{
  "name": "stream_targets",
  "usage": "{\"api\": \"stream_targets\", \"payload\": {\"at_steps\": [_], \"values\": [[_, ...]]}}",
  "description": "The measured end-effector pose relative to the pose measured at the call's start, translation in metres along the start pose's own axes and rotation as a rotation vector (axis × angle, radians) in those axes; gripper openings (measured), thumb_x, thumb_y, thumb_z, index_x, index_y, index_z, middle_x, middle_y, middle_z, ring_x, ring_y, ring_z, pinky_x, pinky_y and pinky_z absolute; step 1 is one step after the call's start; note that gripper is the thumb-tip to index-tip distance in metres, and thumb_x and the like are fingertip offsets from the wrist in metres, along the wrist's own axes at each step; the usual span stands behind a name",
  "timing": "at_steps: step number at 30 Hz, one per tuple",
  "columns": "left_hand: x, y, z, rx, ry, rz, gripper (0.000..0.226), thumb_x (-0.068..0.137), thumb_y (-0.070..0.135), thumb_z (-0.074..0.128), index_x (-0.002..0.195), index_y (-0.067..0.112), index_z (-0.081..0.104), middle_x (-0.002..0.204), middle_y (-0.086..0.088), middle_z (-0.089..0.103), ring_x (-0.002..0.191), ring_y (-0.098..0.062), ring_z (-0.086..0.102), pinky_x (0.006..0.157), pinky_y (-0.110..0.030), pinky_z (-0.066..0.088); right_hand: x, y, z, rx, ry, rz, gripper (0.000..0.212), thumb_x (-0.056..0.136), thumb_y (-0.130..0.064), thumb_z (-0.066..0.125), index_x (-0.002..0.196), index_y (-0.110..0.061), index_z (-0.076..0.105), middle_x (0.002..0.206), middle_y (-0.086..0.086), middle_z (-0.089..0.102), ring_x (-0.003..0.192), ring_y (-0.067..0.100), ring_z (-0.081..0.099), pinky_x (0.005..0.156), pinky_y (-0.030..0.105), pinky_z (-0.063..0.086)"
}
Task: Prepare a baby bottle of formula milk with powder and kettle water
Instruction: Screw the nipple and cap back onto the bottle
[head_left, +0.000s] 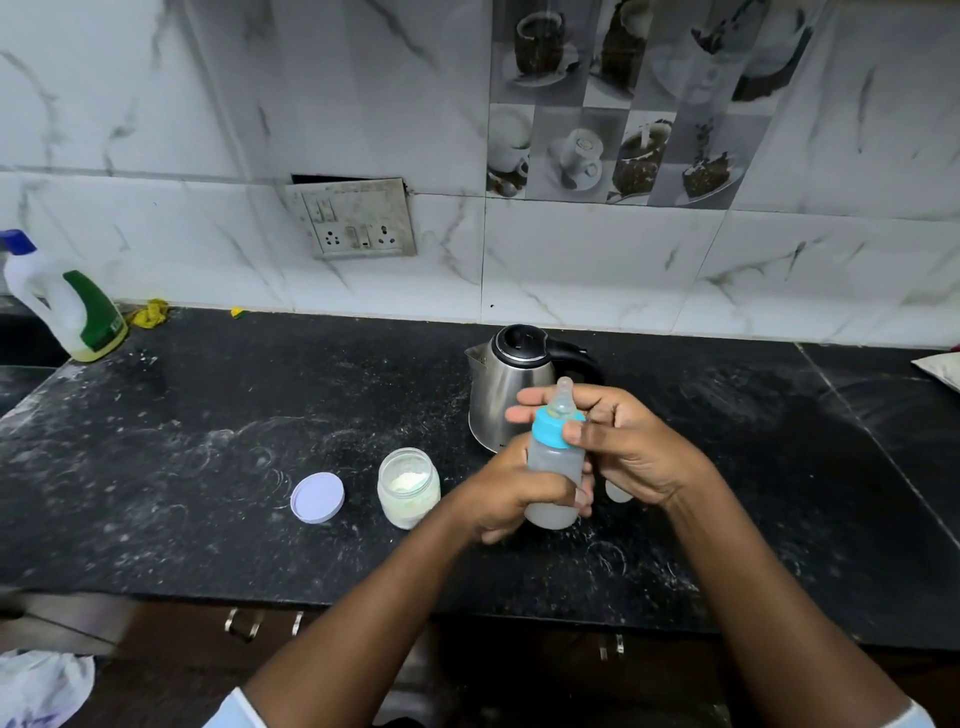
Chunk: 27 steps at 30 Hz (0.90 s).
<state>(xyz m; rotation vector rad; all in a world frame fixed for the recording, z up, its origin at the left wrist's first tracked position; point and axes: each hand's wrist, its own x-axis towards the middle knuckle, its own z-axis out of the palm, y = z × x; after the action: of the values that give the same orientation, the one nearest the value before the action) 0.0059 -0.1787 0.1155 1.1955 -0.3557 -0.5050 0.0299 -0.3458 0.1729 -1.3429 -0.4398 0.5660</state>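
Baby bottle, upright in front of the kettle and perhaps lifted off the counter: the left hand wraps its cloudy body to steady it while the right hand pinches the blue collar, apparently to tighten it; the open powder jar and lid stand left, within reach.

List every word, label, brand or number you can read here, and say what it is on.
Nothing can be read for certain.
Jug: print on its green label, too blurred to read.
Kettle: a small mark near the base, too small to read.
Bottle, jar, lid: no print shows.
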Motion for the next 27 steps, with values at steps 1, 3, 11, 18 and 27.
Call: {"api": "stream_targets", "payload": {"at_steps": [1,3,11,18,27], "values": [[-0.001,0.0,-0.001,-0.046,-0.061,-0.031,0.032,0.066,0.009,0.076,0.096,0.007,0.065,0.081,-0.009,0.069,0.076,-0.023,0.069,0.078,-0.034,0.059,0.001,0.001,0.0,0.01,-0.039,0.0,0.075,0.081,-0.03,0.085,0.141,0.002,0.055,0.141,0.024,0.062,0.131,0.043,0.058,0.107,0.051,0.05],[-0.004,0.002,-0.001,-0.118,-0.159,-0.073,0.031,0.067,0.007,0.073,0.096,0.009,0.065,0.083,-0.01,0.069,0.079,-0.026,0.068,0.082,-0.037,0.057,0.003,0.005,0.002,0.041,-0.081,0.006,0.08,0.076,-0.033,0.089,0.139,0.005,0.055,0.14,0.029,0.06,0.134,0.046,0.055,0.11,0.055,0.046],[0.002,-0.003,0.003,0.117,0.211,0.037,0.025,0.066,0.011,0.077,0.09,0.006,0.071,0.081,-0.013,0.067,0.078,-0.026,0.064,0.075,-0.036,0.053,0.003,0.01,0.008,-0.065,0.183,-0.084,0.048,0.079,-0.015,0.083,0.123,-0.004,0.07,0.121,0.023,0.073,0.114,0.035,0.069,0.099,0.043,0.058],[0.006,-0.006,0.016,0.403,0.525,0.191,0.022,0.072,0.014,0.066,0.092,0.023,0.067,0.073,0.012,0.071,0.067,-0.002,0.061,0.062,-0.02,0.049,0.008,0.029,0.03,-0.237,0.468,-0.23,0.034,0.084,-0.004,0.081,0.114,-0.02,0.074,0.112,0.004,0.078,0.104,0.014,0.073,0.09,0.03,0.058],[0.013,-0.028,0.009,0.249,0.534,0.128,0.03,0.076,0.006,0.081,0.103,0.009,0.067,0.079,0.007,0.071,0.069,-0.006,0.062,0.066,-0.022,0.052,-0.002,0.035,0.006,-0.15,0.412,-0.101,0.067,0.085,-0.048,0.071,0.143,-0.023,0.052,0.137,-0.005,0.067,0.125,0.007,0.063,0.098,0.021,0.053]]}}
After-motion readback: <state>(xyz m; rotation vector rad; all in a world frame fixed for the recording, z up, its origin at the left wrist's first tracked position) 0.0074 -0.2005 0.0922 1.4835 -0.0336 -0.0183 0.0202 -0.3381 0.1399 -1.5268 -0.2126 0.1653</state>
